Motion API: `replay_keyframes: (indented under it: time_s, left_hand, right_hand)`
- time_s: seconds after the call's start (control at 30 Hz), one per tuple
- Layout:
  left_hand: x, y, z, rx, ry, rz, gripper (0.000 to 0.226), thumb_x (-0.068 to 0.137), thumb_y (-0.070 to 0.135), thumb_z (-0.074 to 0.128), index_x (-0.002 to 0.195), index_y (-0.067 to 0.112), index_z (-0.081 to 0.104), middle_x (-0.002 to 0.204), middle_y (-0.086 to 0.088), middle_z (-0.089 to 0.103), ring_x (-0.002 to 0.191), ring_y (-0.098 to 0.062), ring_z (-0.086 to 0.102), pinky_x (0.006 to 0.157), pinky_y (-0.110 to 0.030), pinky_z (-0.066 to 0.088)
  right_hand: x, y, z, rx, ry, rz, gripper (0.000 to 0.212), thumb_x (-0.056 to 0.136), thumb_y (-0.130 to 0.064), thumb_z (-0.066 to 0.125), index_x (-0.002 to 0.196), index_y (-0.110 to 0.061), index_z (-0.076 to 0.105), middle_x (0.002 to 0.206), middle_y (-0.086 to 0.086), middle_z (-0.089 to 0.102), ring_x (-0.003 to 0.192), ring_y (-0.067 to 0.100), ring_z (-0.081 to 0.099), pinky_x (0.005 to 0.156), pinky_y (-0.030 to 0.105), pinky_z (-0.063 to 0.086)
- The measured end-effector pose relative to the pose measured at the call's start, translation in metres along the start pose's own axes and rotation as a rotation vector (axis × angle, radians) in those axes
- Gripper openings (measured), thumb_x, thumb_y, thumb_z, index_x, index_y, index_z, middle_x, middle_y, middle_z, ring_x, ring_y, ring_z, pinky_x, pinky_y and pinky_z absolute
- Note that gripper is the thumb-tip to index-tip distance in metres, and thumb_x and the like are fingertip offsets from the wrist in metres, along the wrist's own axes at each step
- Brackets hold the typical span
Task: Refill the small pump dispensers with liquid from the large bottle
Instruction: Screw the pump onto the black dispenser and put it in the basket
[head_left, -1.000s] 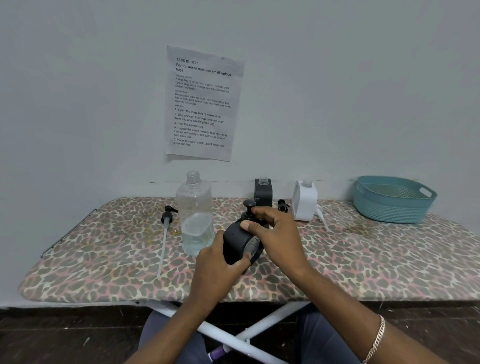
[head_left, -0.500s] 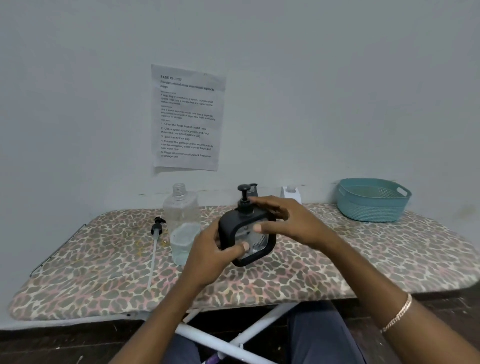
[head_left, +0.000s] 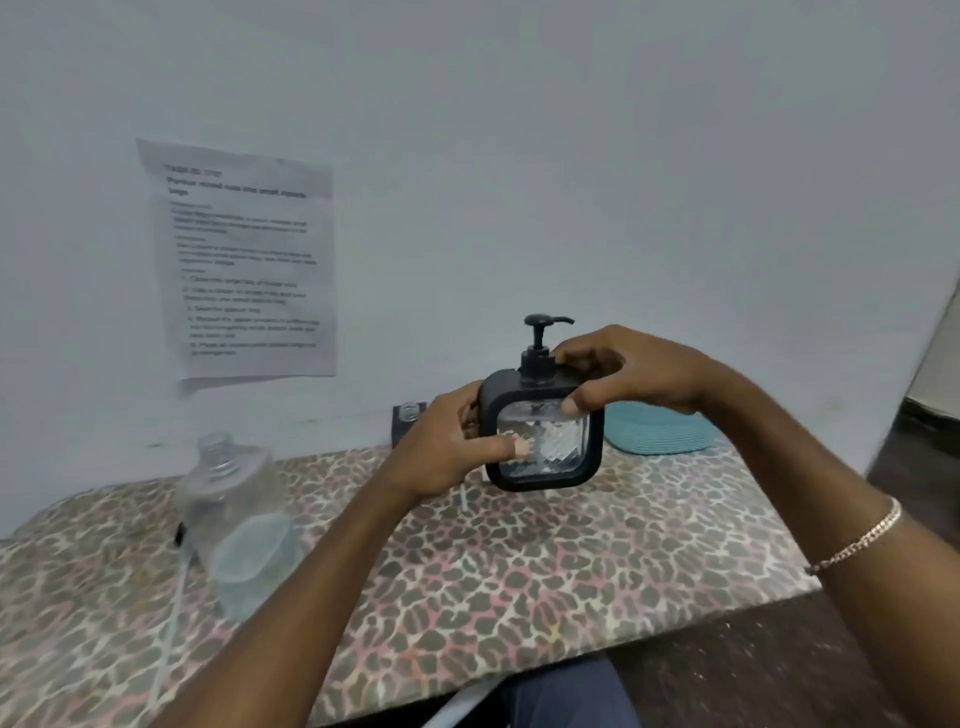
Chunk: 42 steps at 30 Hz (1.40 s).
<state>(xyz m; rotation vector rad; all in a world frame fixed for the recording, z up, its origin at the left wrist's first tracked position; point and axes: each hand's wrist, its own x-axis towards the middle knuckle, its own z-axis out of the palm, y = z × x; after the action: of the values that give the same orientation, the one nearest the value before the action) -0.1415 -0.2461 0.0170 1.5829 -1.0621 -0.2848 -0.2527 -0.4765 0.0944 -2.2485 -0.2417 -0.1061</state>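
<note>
Black pump dispenser (head_left: 543, 441): pump fitted, held upright above worktop (head_left: 571, 571), nr far edge, mid. L hand (head_left: 441, 447) grips left side, thumb on clear front; R hand (head_left: 623, 374) pinches top corner by collar, prob. steadying for tightening. Large bottle (head_left: 234, 519): uncapped, nr left edge, pour-ready.
</note>
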Motion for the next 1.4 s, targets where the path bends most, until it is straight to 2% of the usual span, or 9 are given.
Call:
replay_keyframes:
  time_s: [0.23, 0.47, 0.6, 0.67, 0.87, 1.03, 1.2, 1.33, 1.4]
  left_hand:
    - [0.12, 0.015, 0.038, 0.041, -0.085, 0.024, 0.04, 0.083, 0.006, 0.086, 0.119, 0.011, 0.071, 0.105, 0.005, 0.077, 0.101, -0.011, 0.073, 0.083, -0.023, 0.055]
    - [0.216, 0.012, 0.067, -0.022, -0.169, 0.037, 0.047, 0.085, 0.008, 0.086, 0.127, 0.015, 0.069, 0.119, -0.006, 0.077, 0.116, -0.023, 0.072, 0.099, -0.043, 0.061]
    - [0.255, 0.004, 0.082, -0.002, -0.207, 0.027, 0.055, 0.084, 0.004, 0.086, 0.135, 0.01, 0.066, 0.122, -0.006, 0.075, 0.113, -0.017, 0.072, 0.096, -0.032, 0.06]
    - [0.269, -0.005, 0.089, 0.035, -0.186, 0.01, 0.054, 0.083, 0.004, 0.087, 0.133, 0.01, 0.067, 0.121, -0.008, 0.075, 0.11, -0.017, 0.072, 0.092, -0.027, 0.061]
    - [0.3, -0.053, 0.125, 0.121, 0.01, -0.113, 0.069, 0.074, 0.037, 0.092, 0.133, 0.016, 0.065, 0.116, -0.004, 0.071, 0.105, -0.024, 0.073, 0.096, -0.049, 0.061]
    - [0.293, -0.086, 0.163, 0.193, 0.031, -0.176, 0.055, 0.088, 0.037, 0.082, 0.132, 0.017, 0.057, 0.113, -0.005, 0.068, 0.097, -0.027, 0.073, 0.089, -0.045, 0.062]
    - [0.285, -0.099, 0.192, 0.361, -0.15, -0.138, 0.031, 0.097, 0.018, 0.066, 0.127, 0.013, 0.062, 0.106, -0.004, 0.073, 0.092, -0.021, 0.068, 0.067, -0.023, 0.05]
    - [0.279, -0.106, 0.203, 0.462, -0.299, -0.119, 0.038, 0.098, 0.01, 0.06, 0.136, 0.01, 0.059, 0.114, -0.007, 0.074, 0.1, -0.022, 0.068, 0.086, -0.034, 0.055]
    - [0.279, -0.107, 0.204, 0.526, -0.327, -0.096, 0.036, 0.097, 0.01, 0.058, 0.133, 0.011, 0.06, 0.114, -0.008, 0.073, 0.098, -0.025, 0.068, 0.082, -0.036, 0.054]
  right_hand:
    - [-0.013, 0.013, -0.095, -0.148, 0.16, 0.126, 0.023, 0.077, -0.021, 0.087, 0.092, -0.008, 0.076, 0.089, 0.02, 0.074, 0.077, 0.017, 0.065, 0.073, 0.027, 0.051]
    - [-0.003, 0.052, -0.163, -0.219, 0.282, 0.275, 0.022, 0.083, -0.014, 0.08, 0.098, 0.0, 0.074, 0.087, 0.015, 0.072, 0.082, 0.018, 0.07, 0.074, 0.033, 0.061]
    - [0.004, 0.077, -0.185, -0.214, 0.336, 0.332, 0.027, 0.077, -0.019, 0.077, 0.095, 0.001, 0.075, 0.101, 0.025, 0.072, 0.083, 0.02, 0.071, 0.085, 0.047, 0.065]
    - [0.007, 0.092, -0.191, -0.242, 0.369, 0.354, 0.016, 0.083, -0.014, 0.079, 0.093, -0.002, 0.077, 0.098, 0.023, 0.074, 0.082, 0.022, 0.073, 0.085, 0.05, 0.065]
    - [0.012, 0.145, -0.185, -0.397, 0.518, 0.486, 0.026, 0.076, -0.032, 0.086, 0.083, -0.007, 0.078, 0.08, 0.014, 0.077, 0.076, 0.025, 0.078, 0.074, 0.043, 0.066]
    - [0.012, 0.201, -0.158, -0.447, 0.556, 0.614, 0.042, 0.072, -0.038, 0.083, 0.065, -0.001, 0.066, 0.058, 0.009, 0.063, 0.055, 0.019, 0.058, 0.051, 0.033, 0.044]
    - [0.013, 0.24, -0.13, -0.447, 0.636, 0.671, 0.045, 0.073, -0.034, 0.081, 0.057, -0.015, 0.043, 0.051, 0.001, 0.04, 0.051, 0.017, 0.036, 0.05, 0.03, 0.027]
    - [0.01, 0.259, -0.116, -0.477, 0.692, 0.677, 0.051, 0.075, -0.042, 0.078, 0.058, -0.015, 0.038, 0.052, 0.0, 0.037, 0.049, 0.017, 0.032, 0.049, 0.03, 0.026]
    - [0.01, 0.264, -0.109, -0.504, 0.699, 0.687, 0.052, 0.079, -0.048, 0.077, 0.06, -0.013, 0.044, 0.056, 0.001, 0.044, 0.048, 0.017, 0.038, 0.049, 0.029, 0.03]
